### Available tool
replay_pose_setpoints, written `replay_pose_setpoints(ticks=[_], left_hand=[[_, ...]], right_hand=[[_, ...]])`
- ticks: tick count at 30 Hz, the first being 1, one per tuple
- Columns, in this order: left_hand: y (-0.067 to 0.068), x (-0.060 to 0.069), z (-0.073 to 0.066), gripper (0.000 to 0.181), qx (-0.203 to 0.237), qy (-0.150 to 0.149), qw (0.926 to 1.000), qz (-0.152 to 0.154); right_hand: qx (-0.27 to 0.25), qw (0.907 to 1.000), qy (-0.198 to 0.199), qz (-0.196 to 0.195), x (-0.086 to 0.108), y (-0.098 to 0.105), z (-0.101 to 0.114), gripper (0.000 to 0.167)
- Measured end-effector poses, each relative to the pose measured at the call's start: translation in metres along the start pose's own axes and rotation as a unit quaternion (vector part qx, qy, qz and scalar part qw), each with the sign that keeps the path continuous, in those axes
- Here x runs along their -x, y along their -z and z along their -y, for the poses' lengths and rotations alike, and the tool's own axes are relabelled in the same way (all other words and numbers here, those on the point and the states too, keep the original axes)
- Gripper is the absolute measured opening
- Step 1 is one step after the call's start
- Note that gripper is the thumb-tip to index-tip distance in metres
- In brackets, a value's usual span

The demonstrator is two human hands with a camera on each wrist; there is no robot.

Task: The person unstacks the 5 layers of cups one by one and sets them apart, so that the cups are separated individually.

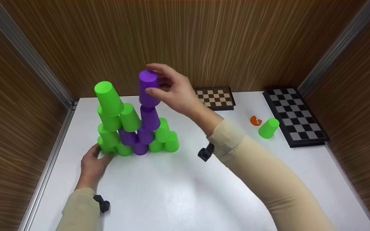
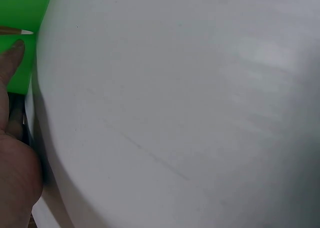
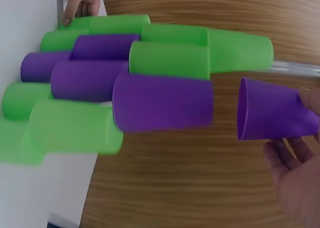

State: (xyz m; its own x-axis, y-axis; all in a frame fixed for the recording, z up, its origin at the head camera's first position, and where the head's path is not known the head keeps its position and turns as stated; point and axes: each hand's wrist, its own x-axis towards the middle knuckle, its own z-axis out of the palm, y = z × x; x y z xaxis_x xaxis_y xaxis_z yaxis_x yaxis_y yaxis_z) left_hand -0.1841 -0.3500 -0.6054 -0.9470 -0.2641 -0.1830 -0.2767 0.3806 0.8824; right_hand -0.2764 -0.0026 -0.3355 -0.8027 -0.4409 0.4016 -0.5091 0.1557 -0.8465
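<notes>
My right hand (image 1: 180, 91) grips an upside-down purple cup (image 1: 147, 89) between thumb and fingers. In the right wrist view a gap separates this cup from the top purple cup (image 3: 162, 102) of the stack below it. The stack is a stepped wall of upside-down green and purple cups, with a green cup (image 1: 109, 98) highest at its left. Low at the left end, my left hand (image 1: 92, 164) holds the bottom green cup (image 1: 104, 147) between thumb and fingers. The thumb lies against green plastic in the left wrist view; the other fingers are mostly hidden.
One green cup (image 1: 269, 128) stands apart at the right, near a small orange object (image 1: 255, 120). A black-and-grey checkered board (image 1: 294, 115) lies at the far right. Behind my right forearm is a smaller brown checkered board (image 1: 215, 98). Wood-patterned walls (image 1: 236, 41) border the white table (image 1: 159, 192).
</notes>
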Motion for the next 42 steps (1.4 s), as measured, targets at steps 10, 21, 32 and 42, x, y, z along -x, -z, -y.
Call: replay_pose_setpoints(ticks=[10, 21, 32, 42], left_hand=[[0.003, -0.005, 0.003, 0.087, -0.014, -0.006, 0.9999, -0.002], [0.003, -0.01, 0.006, 0.091, -0.007, -0.002, 1.0, -0.004], [0.0, -0.006, 0.005, 0.09, -0.011, 0.001, 0.9999, 0.002], [0.001, -0.006, 0.005, 0.089, -0.002, -0.002, 1.0, 0.002]], right_hand=[[0.033, 0.9974, -0.005, -0.063, 0.035, 0.065, -0.02, 0.056], [0.082, 0.9866, -0.081, -0.116, 0.091, 0.122, -0.063, 0.057], [0.111, 0.968, -0.156, -0.162, 0.154, 0.16, -0.107, 0.062], [0.13, 0.9534, -0.202, -0.183, 0.203, 0.189, -0.136, 0.062]])
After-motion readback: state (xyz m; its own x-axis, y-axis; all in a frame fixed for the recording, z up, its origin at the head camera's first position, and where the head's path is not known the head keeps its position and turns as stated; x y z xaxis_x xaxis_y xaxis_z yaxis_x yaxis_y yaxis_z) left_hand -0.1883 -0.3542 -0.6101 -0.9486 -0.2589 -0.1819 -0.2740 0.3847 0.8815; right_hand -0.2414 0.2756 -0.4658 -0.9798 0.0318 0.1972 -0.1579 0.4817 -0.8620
